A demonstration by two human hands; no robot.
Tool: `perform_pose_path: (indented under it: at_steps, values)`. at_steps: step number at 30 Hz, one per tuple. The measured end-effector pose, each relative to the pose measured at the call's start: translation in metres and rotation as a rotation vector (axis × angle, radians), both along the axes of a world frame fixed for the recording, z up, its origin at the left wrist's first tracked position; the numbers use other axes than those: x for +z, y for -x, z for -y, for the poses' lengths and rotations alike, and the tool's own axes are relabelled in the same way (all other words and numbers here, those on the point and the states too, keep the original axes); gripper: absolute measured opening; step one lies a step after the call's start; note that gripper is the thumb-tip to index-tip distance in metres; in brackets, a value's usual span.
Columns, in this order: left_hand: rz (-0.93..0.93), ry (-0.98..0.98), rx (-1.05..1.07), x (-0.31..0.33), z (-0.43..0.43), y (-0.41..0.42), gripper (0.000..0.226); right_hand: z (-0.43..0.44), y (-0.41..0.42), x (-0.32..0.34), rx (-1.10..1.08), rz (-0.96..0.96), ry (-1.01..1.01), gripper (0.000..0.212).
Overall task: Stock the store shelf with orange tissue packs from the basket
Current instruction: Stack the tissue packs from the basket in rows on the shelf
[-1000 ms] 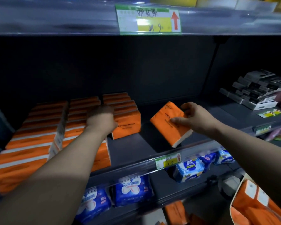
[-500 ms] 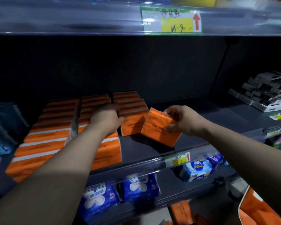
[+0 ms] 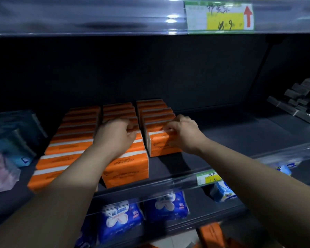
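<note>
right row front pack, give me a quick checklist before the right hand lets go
1. Right hand grip on the front pack: ok, fingers curl over its top edge.
2. Front pack upright: ok, it stands on the shelf.
3. Front pack against the right row behind it: ok, no gap shows.
4. Left hand steadying the middle row: ok, it holds the pack tops.
5. Right row filled to the shelf's front: not ok, bare shelf lies ahead of it, and the middle row reaches further forward.
</note>
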State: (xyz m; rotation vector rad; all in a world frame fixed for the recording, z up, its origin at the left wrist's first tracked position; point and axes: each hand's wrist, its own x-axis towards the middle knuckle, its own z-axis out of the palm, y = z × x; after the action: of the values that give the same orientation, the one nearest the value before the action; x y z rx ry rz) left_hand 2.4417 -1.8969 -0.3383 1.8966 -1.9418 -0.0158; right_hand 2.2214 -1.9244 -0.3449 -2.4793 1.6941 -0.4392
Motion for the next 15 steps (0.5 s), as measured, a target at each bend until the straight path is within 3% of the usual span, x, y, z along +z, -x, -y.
perform_pose_path:
  at_steps: [4, 10, 15]
  values:
    - [0.030, 0.021, -0.021, 0.001, -0.002, 0.005, 0.036, 0.004, -0.004, -0.005, -0.019, 0.011, 0.077, 0.043]
    - [0.069, 0.048, -0.041, 0.008, -0.008, 0.015, 0.029, -0.004, 0.011, -0.004, 0.017, 0.058, 0.097, 0.058]
    - [0.074, 0.108, -0.125, 0.015, -0.015, 0.040, 0.030, -0.020, 0.042, 0.006, 0.038, 0.062, 0.169, 0.057]
